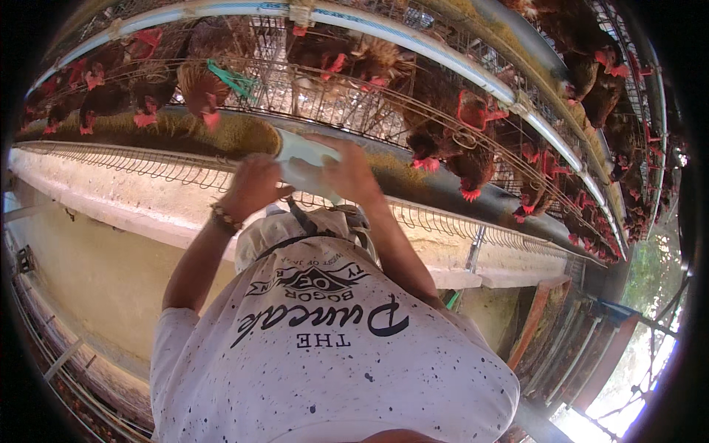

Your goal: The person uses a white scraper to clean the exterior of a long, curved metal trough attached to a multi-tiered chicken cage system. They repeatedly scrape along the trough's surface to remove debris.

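A pale, whitish-green plastic container (pixel 301 164) lies tilted over the feed trough (pixel 413 166), its open-looking end toward the left. My right hand (pixel 348 176) grips it from the right, fingers across its upper side. At its lower left, my left hand (pixel 252 186) curls against the edge, slightly blurred, with a beaded bracelet at the wrist. Brownish-yellow feed (pixel 221 134) fills the trough left of the container. Just below my hands, a white bag or sack (pixel 269 235) with a dark strap hangs against my front, its inside hidden.
Several brown hens (pixel 473 166) poke red-combed heads through the wire cages (pixel 325 92) over the trough. A pale pipe (pixel 413 40) curves above. Below the trough run a wire rack (pixel 162 168) and a pale ledge (pixel 111 199). Something green (pixel 233 80) sits on the cage wire.
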